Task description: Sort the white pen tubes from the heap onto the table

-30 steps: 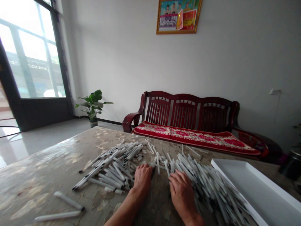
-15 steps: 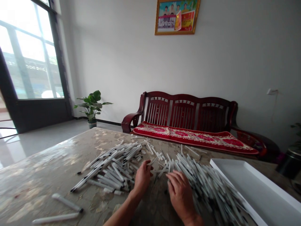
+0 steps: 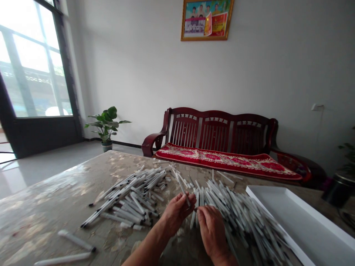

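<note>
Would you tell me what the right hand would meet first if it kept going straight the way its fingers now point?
Probably the heap of white pen barrels directly ahead of the right hand; its fingers already seem to touch the nearest ones, though depth is unclear.

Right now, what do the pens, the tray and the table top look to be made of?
Pens: likely plastic, matte white barrels with black tips. Tray: smooth white, plastic or coated board; cannot tell. Table top: glossy mottled beige, stone-like, reflecting window light, possibly under a clear cover.

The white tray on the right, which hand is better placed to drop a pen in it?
Probably the right hand: it is nearer the white tray, while the left hand already pinches a pen.
</note>
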Available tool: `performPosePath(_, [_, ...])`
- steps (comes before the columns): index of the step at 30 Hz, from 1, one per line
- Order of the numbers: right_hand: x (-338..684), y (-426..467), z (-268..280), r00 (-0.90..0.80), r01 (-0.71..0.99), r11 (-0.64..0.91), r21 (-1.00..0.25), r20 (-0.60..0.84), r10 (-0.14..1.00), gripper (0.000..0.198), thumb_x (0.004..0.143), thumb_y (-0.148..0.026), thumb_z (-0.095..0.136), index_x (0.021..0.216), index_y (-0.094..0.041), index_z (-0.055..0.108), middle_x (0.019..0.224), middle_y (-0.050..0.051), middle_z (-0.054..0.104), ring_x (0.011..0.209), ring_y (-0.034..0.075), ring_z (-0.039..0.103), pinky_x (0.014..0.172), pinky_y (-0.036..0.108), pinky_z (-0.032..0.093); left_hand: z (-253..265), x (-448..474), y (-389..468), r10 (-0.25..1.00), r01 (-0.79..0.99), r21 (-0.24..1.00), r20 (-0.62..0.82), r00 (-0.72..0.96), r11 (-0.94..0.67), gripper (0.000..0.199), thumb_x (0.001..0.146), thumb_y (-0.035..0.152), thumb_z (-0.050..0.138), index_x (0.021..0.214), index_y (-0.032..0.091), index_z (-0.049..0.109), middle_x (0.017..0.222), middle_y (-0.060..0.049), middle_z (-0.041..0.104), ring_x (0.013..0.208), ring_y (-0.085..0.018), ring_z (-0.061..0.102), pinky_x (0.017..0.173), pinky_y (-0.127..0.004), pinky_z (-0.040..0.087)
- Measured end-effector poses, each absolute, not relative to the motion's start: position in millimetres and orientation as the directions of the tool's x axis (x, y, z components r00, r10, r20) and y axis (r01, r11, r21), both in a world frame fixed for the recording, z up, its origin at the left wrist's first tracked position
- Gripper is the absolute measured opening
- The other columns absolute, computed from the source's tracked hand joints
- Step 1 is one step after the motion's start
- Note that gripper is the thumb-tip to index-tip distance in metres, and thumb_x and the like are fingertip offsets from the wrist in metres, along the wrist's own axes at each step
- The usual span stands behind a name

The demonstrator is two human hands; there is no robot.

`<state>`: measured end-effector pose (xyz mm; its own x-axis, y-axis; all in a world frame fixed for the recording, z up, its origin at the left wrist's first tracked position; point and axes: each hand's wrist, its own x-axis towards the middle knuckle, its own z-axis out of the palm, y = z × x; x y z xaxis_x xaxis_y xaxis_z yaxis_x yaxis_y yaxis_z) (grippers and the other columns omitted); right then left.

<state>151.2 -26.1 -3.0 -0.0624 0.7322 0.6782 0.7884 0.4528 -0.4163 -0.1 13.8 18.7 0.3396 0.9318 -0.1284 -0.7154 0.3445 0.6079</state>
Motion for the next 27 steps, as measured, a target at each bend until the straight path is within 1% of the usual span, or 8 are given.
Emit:
performPosePath(4, [150.6, -26.7, -3.0, 0.007, 0.743, 0.422, -0.519, 0.636, 0.771, 0.04, 0.101, -0.04, 0.035, 0.078, -0.023, 0.061, 0.078, 0.003, 0.065, 0.077, 0.019, 0.059, 0.073, 0.03, 0.041, 15.9, 10.0, 5.9, 0.925, -0.692, 0.644, -0.069, 0.372, 0.326, 0.028, 0.07, 0.031, 0.083, 0.085, 0.016, 0.064, 0.091, -0.008, 0.073, 0.09, -0.02, 0.068, 0.087, -0.034, 0.051])
performPosePath(7, [151.1, -24.7, -3.3, 0.012, 0.738, 0.414, -0.533, 0.624, 0.782, 0.042, 0.1, -0.044, 0.037, 0.074, -0.023, 0.061, 0.074, 0.003, 0.064, 0.073, 0.019, 0.059, 0.071, 0.029, 0.04, 13.0, 15.4, 4.0, 0.935, -0.668, 0.687, -0.047, 0.351, 0.286, 0.031, 0.067, 0.035, 0.085, 0.084, 0.015, 0.067, 0.09, -0.007, 0.072, 0.085, -0.018, 0.067, 0.083, -0.031, 0.051])
performPosePath(11, [153.6, -20.1, -5.8, 0.04, 0.738, 0.418, -0.53, 0.652, 0.757, 0.045, 0.099, -0.049, 0.038, 0.072, -0.022, 0.062, 0.07, 0.003, 0.064, 0.069, 0.018, 0.059, 0.068, 0.028, 0.04, 13.7, 14.2, 8.2, 0.966, -0.619, 0.759, -0.049, 0.253, 0.2, 0.038, 0.058, 0.039, 0.089, 0.08, 0.014, 0.07, 0.069, 0.0, 0.064, 0.063, -0.008, 0.058, 0.065, -0.019, 0.047])
performPosePath(14, [156.0, -17.8, -8.2, 0.057, 0.733, 0.427, -0.53, 0.673, 0.737, 0.045, 0.097, -0.052, 0.042, 0.073, -0.022, 0.065, 0.069, 0.003, 0.066, 0.069, 0.018, 0.06, 0.067, 0.028, 0.041, 15.0, 11.3, 12.7, 0.987, -0.604, 0.785, -0.064, 0.145, 0.139, 0.043, 0.051, 0.043, 0.09, 0.075, 0.015, 0.07, 0.064, 0.004, 0.06, 0.057, -0.005, 0.052, 0.056, -0.015, 0.042])
performPosePath(18, [159.7, -16.9, -7.6, 0.065, 0.765, 0.442, -0.469, 0.738, 0.671, 0.042, 0.096, -0.051, 0.047, 0.073, -0.022, 0.067, 0.07, 0.003, 0.067, 0.069, 0.018, 0.061, 0.068, 0.028, 0.042, 12.0, 13.1, 14.0, 0.991, -0.596, 0.792, -0.107, 0.077, 0.132, 0.049, 0.044, 0.048, 0.091, 0.072, 0.014, 0.069, 0.061, 0.004, 0.06, 0.055, -0.006, 0.054, 0.052, -0.016, 0.043])
performPosePath(23, [166.3, -16.8, -2.5, -0.038, 0.824, 0.487, -0.288, 0.83, 0.556, 0.029, 0.094, -0.043, 0.054, 0.08, -0.022, 0.069, 0.071, 0.003, 0.068, 0.074, 0.02, 0.061, 0.077, 0.032, 0.041, 7.8, 17.2, 12.3, 0.984, -0.601, 0.781, -0.164, 0.064, 0.169, 0.05, 0.043, 0.049, 0.091, 0.065, 0.014, 0.065, 0.055, 0.002, 0.061, 0.052, -0.007, 0.057, 0.05, -0.016, 0.047])
performPosePath(25, [167.6, -17.1, -1.5, -0.05, 0.827, 0.489, -0.278, 0.83, 0.556, 0.027, 0.094, -0.043, 0.055, 0.083, -0.022, 0.069, 0.074, 0.003, 0.069, 0.075, 0.02, 0.061, 0.077, 0.032, 0.041, 7.3, 16.6, 12.9, 0.983, -0.611, 0.771, -0.172, 0.07, 0.179, 0.048, 0.043, 0.047, 0.092, 0.063, 0.014, 0.064, 0.054, 0.002, 0.062, 0.051, -0.007, 0.058, 0.05, -0.017, 0.048])
performPosePath(27, [167.3, -17.7, -1.3, -0.023, 0.821, 0.472, -0.321, 0.808, 0.589, 0.029, 0.095, -0.045, 0.052, 0.088, -0.022, 0.069, 0.079, 0.004, 0.07, 0.078, 0.02, 0.062, 0.076, 0.031, 0.042, 7.2, 15.3, 14.0, 0.983, -0.626, 0.76, -0.169, 0.071, 0.176, 0.048, 0.042, 0.045, 0.093, 0.063, 0.013, 0.064, 0.055, 0.002, 0.063, 0.052, -0.008, 0.059, 0.05, -0.017, 0.049])
